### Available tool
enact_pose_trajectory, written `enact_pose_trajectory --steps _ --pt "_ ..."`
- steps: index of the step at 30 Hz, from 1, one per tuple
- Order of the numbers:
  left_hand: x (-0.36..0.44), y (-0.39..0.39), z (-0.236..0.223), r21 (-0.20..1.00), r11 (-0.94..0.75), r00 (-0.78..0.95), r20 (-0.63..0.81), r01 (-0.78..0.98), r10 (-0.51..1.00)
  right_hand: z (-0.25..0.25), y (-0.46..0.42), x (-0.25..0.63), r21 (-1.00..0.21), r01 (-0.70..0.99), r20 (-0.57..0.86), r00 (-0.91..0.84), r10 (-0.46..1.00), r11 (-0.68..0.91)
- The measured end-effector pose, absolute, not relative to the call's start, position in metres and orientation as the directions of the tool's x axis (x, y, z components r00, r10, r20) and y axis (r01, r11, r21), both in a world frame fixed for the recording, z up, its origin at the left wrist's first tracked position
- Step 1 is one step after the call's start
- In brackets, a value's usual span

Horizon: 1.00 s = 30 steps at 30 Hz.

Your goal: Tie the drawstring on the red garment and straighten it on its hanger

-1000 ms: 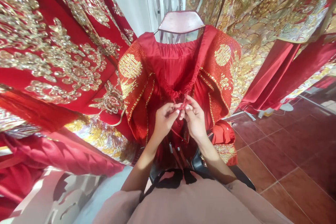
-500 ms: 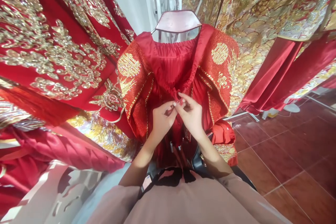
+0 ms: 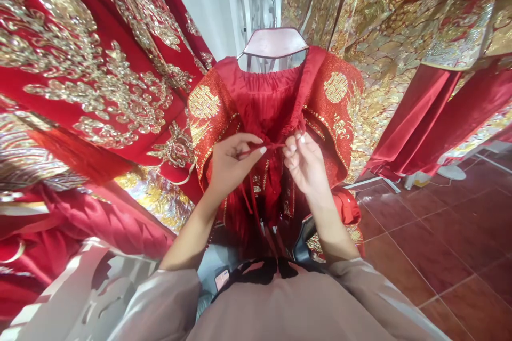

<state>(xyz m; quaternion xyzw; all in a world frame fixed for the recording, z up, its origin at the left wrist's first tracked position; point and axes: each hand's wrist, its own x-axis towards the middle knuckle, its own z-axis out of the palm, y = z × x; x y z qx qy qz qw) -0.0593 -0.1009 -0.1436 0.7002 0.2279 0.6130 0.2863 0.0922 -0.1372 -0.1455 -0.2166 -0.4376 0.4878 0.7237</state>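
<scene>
A red robe with gold embroidery [image 3: 336, 87] hangs in front of me on a pale, wide-topped hanger [image 3: 276, 42]. Across its neckline a thin red cord [image 3: 273, 146] runs taut between my hands, with what looks like a knot or loop midway. My left hand [image 3: 236, 162] pinches one side of the cord between thumb and fingers. On the other side my right hand [image 3: 306, 157] grips the cord with bent fingers, close to the gathered collar edge. Loose cord ends dangle below my left hand.
Red cloth with gold beadwork [image 3: 116, 96] hangs close on the left, gold-patterned garments [image 3: 384, 42] on the right. Folded red cloth [image 3: 347, 208] lies beside my right forearm. A phone [image 3: 222, 279] lies near my lap. Red floor tiles [image 3: 436, 234] show at right.
My hands were close together at the neckline; now they have moved apart sideways, stretching the cord between them. The view has shifted slightly, so the robe sits a little lower.
</scene>
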Motion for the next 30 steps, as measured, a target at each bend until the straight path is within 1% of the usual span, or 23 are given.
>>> enact_pose_trajectory --steps 3,6,9,11,12,13,14,15,16,17,18,20,21,23,25,27,29,30 --pt "-0.08 -0.09 -0.124 0.672 -0.733 0.123 0.74 -0.105 0.661 -0.125 -0.13 0.112 -0.716 -0.489 0.521 0.1 0.848 0.498" --pt "-0.108 -0.068 -0.116 0.66 -0.736 -0.022 0.742 -0.151 0.67 -0.116 -0.12 0.142 -0.717 -0.378 0.572 0.163 0.804 0.586" --pt "-0.125 -0.052 -0.115 0.641 -0.744 -0.142 0.732 -0.187 0.666 -0.116 -0.113 0.162 -0.753 -0.25 0.585 0.169 0.793 0.609" --pt "-0.128 -0.05 -0.116 0.647 -0.718 -0.132 0.712 -0.257 0.689 -0.116 -0.112 0.166 -0.801 -0.167 0.567 0.092 0.818 0.574" --pt "-0.129 -0.051 -0.117 0.656 -0.694 -0.091 0.704 -0.297 0.704 -0.114 -0.112 0.165 -0.842 -0.115 0.528 0.027 0.849 0.527" --pt "-0.129 -0.054 -0.117 0.674 -0.668 -0.013 0.701 -0.315 0.714 -0.112 -0.112 0.164 -0.887 -0.046 0.461 -0.055 0.886 0.459" --pt "-0.129 -0.057 -0.117 0.702 -0.651 0.096 0.698 -0.29 0.71 -0.109 -0.111 0.163 -0.924 0.048 0.371 -0.14 0.918 0.38" --pt "-0.13 -0.06 -0.118 0.729 -0.653 0.215 0.685 -0.207 0.697 -0.106 -0.111 0.161 -0.939 0.158 0.269 -0.217 0.938 0.306" --pt "-0.131 -0.063 -0.118 0.736 -0.673 0.317 0.658 -0.076 0.683 -0.102 -0.109 0.16 -0.929 0.271 0.173 -0.281 0.944 0.251" --pt "-0.132 -0.065 -0.118 0.709 -0.7 0.376 0.629 0.08 0.68 -0.099 -0.107 0.16 -0.903 0.366 0.097 -0.336 0.937 0.225" --pt "-0.132 -0.065 -0.119 0.656 -0.718 0.378 0.619 0.235 0.689 -0.097 -0.105 0.16 -0.875 0.429 0.046 -0.388 0.92 0.225" --pt "-0.129 -0.063 -0.121 0.54 -0.698 0.254 0.674 0.47 0.693 -0.093 -0.1 0.16 -0.857 0.449 0.008 -0.478 0.878 0.252" --pt "-0.125 -0.059 -0.122 0.506 -0.676 0.167 0.721 0.536 0.673 -0.092 -0.098 0.159 -0.866 0.425 0.011 -0.512 0.859 0.265" --pt "-0.112 -0.048 -0.123 0.5 -0.651 0.0 0.794 0.571 0.609 -0.093 -0.093 0.157 -0.884 0.382 0.02 -0.542 0.84 0.268" --pt "-0.096 -0.034 -0.123 0.545 -0.665 -0.149 0.817 0.511 0.556 -0.096 -0.09 0.151 -0.881 0.404 0.002 -0.517 0.856 0.245" --pt "-0.081 -0.022 -0.121 0.587 -0.698 -0.285 0.809 0.41 0.514 -0.099 -0.087 0.143 -0.865 0.438 0.006 -0.477 0.879 0.244" --pt "-0.068 -0.016 -0.118 0.607 -0.739 -0.348 0.787 0.292 0.509 -0.101 -0.087 0.135 -0.858 0.411 0.105 -0.448 0.888 0.309" --pt "-0.064 -0.016 -0.117 0.616 -0.756 -0.331 0.776 0.22 0.536 -0.102 -0.087 0.131 -0.85 0.381 0.189 -0.424 0.886 0.364"
